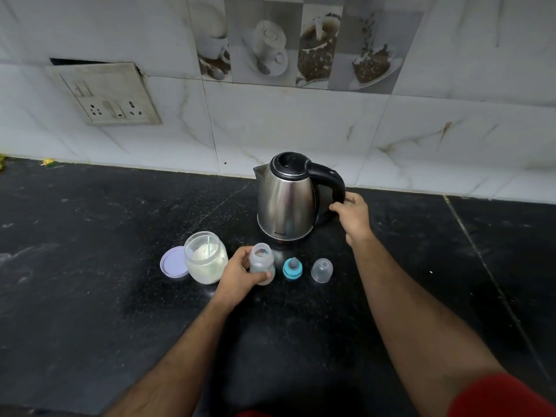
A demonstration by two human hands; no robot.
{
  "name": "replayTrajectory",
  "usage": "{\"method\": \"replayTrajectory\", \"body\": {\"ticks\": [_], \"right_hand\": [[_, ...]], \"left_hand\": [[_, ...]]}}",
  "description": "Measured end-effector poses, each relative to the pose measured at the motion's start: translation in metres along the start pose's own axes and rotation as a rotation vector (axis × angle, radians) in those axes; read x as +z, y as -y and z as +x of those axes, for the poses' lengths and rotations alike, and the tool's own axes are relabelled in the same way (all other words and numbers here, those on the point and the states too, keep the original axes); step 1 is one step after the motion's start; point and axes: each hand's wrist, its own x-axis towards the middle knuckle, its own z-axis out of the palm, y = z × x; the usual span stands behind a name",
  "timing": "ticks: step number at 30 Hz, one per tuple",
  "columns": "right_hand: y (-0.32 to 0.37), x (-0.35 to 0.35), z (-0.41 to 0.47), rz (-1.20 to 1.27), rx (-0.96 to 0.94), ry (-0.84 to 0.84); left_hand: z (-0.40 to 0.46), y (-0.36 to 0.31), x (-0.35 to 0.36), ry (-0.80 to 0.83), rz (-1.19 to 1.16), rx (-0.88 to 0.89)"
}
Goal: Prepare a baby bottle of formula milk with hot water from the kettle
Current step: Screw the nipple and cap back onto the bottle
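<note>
An open bottle (262,263) is held upright on the counter (90,266) by the left hand (240,273), whose fingers and thumb are curled round its lower body; the neck stands clear above the hand. Just left of this hand, a glass jar (206,257) of white powder is seen uncapped, with a thin stick or spoon handle rising from the powder, and its lid (172,262) is laid flat on the far side of the jar from the hand. Just right of the held bottle, a blue teat ring (292,268) is set on the counter, and beyond it, further right, a clear cap (322,270) is stood dome up, apart from the ring. Behind the left hand a steel kettle (285,200) is placed with its lid closed and its spout turned away from the right hand (353,218). The lower end of the black handle (331,182) is grasped by the right hand, fingers wrapped about it; the kettle body lies to the left of that hand. A wall socket (111,94) is mounted on the tiles, well to the left of both hands.
</note>
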Motion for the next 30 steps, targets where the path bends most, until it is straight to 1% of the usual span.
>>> {"method": "replayTrajectory", "body": {"ticks": [4,6,9,13,19,21,24,27,30], "right_hand": [[-0.003,-0.009,-0.031,-0.091,-0.109,-0.163],[-0.004,-0.011,-0.05,-0.136,-0.18,-0.179],[-0.01,-0.012,-0.078,-0.167,-0.239,-0.118],[-0.035,-0.008,-0.11,-0.271,-0.245,-0.015],[-0.063,0.024,-0.132,-0.582,-0.226,0.168],[-0.064,0.038,-0.13,-0.727,-0.245,0.204],[-0.067,0.051,-0.126,-0.953,-0.214,0.269],[-0.07,0.056,-0.13,-1.079,-0.204,0.273],[-0.073,0.055,-0.138,-1.107,-0.222,0.228]], "left_hand": [[-0.013,0.003,-0.001,-0.004,-0.005,0.018],[-0.021,0.005,-0.002,-0.002,-0.003,0.018],[-0.035,0.009,-0.004,-0.006,0.006,0.018],[-0.053,0.016,-0.01,0.0,0.019,-0.003],[-0.074,0.026,-0.016,0.013,0.04,-0.018],[-0.078,0.028,-0.015,0.013,0.045,-0.013],[-0.083,0.031,-0.014,0.018,0.051,-0.009],[-0.087,0.035,-0.016,0.024,0.06,-0.005],[-0.088,0.04,-0.022,0.049,0.076,-0.002]]}}
